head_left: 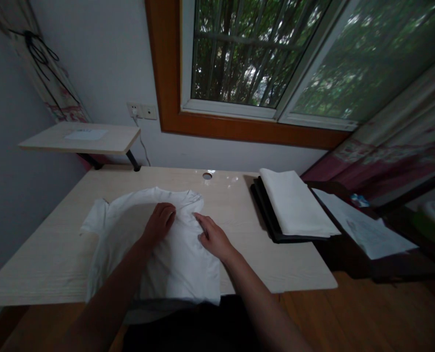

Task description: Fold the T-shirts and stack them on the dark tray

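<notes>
A white short-sleeved T-shirt [183,266] lies spread on the pale wooden table, with one sleeve out to the left and its lower part hanging over the front edge. My left hand [159,222] rests on the upper middle of the shirt, fingers curled together on the cloth. At the shirt's right side, my right hand [213,235] has its thumb and fingers closed on the fabric near the shoulder. Wrinkles gather in the cloth between the two hands. Both sets of fingertips are partly hidden.
On the table's right stand stacked black items topped by folded white cloth [294,203]. A small raised shelf [107,139] holds a paper at the back left. Beyond the stack, a paper sheet [367,227] lies on a dark surface. A round hole [207,176] pierces the tabletop.
</notes>
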### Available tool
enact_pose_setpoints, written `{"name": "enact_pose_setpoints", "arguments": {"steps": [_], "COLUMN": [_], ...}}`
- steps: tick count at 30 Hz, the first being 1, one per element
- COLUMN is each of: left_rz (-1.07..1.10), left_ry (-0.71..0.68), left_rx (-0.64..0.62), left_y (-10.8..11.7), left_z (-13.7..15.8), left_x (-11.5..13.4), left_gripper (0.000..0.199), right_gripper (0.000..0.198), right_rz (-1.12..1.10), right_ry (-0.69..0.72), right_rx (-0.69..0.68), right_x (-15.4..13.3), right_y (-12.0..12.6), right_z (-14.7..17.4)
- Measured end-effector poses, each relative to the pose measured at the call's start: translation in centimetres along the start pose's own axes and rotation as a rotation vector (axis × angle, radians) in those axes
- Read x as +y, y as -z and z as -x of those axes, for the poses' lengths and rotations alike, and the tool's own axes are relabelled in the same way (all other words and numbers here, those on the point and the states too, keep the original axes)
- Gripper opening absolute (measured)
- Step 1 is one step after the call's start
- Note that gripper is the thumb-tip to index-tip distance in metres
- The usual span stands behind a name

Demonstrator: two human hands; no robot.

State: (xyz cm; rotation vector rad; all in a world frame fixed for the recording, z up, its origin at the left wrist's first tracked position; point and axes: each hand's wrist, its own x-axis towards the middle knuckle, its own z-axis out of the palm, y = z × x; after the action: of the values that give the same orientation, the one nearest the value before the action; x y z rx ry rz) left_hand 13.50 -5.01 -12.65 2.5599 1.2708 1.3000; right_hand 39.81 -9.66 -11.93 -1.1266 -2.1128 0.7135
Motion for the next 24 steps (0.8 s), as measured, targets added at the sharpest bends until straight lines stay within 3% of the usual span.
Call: {"name": "enact_pose_setpoints", "arguments": {"steps": [3,6,10,14,18,20,24], "left_rz": [0.028,0.023,-0.022,-0.073,-0.134,-0.173,-0.249], "left_ry": [0.028,0.075,0.111,0.151,0.232,0.258,0.304], "left_rx": [-0.124,-0.183,-0.186,-0.146,-0.076,-0.057,-0.034], "left_y": [-0.1,-0.1,-0.3,-0.5,-0.6,-0.7,-1.0], "left_z": [-0.2,-0.4,-0.6,-0.5,-0.4,-0.3,-0.1], "left_x": [0.3,0.6,0.4,0.0,-0.9,-1.5,-2.4], "left_gripper": [0.013,0.016,0.018,0.018,0.021,0.025,0.032], "right_gripper": [0.086,0.070,0.038,0.032,0.019,0.019,0.022], "right_rz": [0.014,0.044,0.046,0.064,-0.054,-0.201,-0.436], "right_ry": [-0.047,-0.064,-0.158,-0.346,-0.358,-0.342,-0.393], "right_rx": [-0.020,-0.048,0.019,0.036,0.026,0.100,0.439], "right_x": [-0.3,-0.6,-1.0,-1.3,-0.6,0.1,2.0], "right_y": [0.3,0.4,-0.2,-0.9,-1.1,-0.9,1.0], "right_z": [0.0,0.0,-0.6,-1.5,-2.0,-1.8,-0.5]}}
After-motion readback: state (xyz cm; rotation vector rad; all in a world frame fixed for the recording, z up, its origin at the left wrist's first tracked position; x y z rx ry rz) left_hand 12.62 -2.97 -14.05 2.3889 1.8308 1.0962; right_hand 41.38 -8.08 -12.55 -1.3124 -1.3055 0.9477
